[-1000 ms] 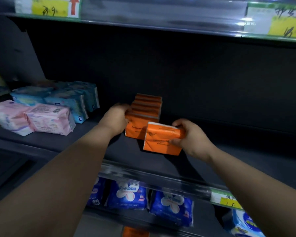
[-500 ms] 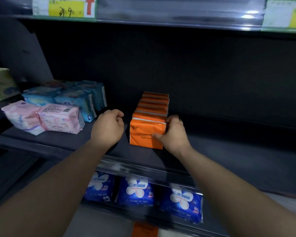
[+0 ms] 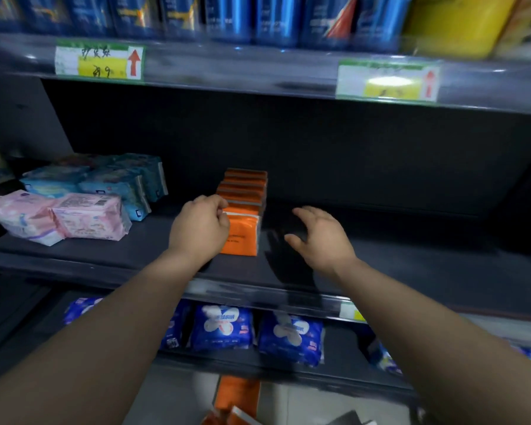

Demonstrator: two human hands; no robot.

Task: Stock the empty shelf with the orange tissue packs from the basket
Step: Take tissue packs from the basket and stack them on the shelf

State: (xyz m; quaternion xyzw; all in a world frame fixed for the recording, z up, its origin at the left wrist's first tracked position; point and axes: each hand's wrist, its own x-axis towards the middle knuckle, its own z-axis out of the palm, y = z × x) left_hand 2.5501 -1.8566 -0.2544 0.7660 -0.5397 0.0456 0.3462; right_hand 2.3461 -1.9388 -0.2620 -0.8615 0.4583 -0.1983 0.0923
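Dark metal shelf [image 3: 380,265] fills my view, bare toward 3 o'clock. On it a row of orange tissue packs [image 3: 242,191] stands on edge, its long axis running 12 to 6 o'clock. They are wrapped in glossy orange film with a pale strip along the top, and there is small dark print on the front pack [image 3: 242,237]. My left hand [image 3: 200,228] is curled against that pack's upper left corner; whether it pinches it I cannot tell. My right hand [image 3: 322,237] hovers spread and empty at 3 o'clock of the row, apart from it. More orange packs [image 3: 236,397] lie far down at 6 o'clock — I judge the free right hand should fetch them.
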